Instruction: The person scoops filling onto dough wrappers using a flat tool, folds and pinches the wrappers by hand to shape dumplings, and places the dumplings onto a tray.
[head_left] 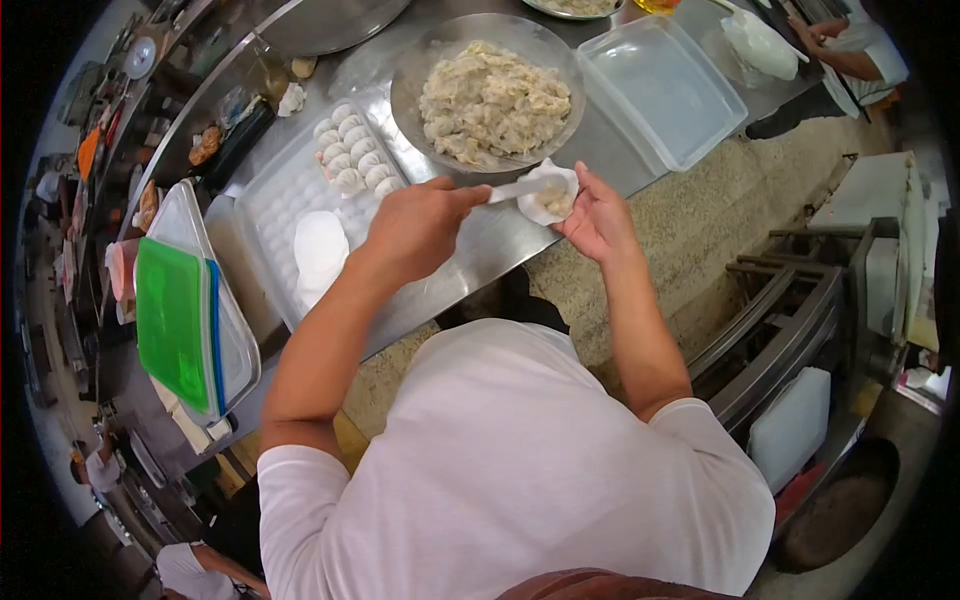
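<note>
My left hand (pixel 425 225) is closed around the handle of a flat spreading spatula (pixel 512 190). The blade's tip touches pale filling in a round white dumpling wrapper (pixel 552 205). My right hand (pixel 600 218) cups that wrapper, its fingers curled about the edge. Just beyond both hands stands a wide metal bowl (pixel 403 95) heaped with chunky, pale shrimp-like filling (pixel 495 105). To the left, a clear plastic tray (pixel 270 215) bears rows of pleated dumplings (pixel 355 150) at its far end. A stack of white wrappers (pixel 320 255) lies on the tray's near part.
A translucent plastic container (pixel 660 90) sits at the right of the steel table (pixel 450 265). Green-lidded containers (pixel 172 325) lean at the left edge. Another person (pixel 850 55) stands at the far right. Metal racks (pixel 780 310) are on my right.
</note>
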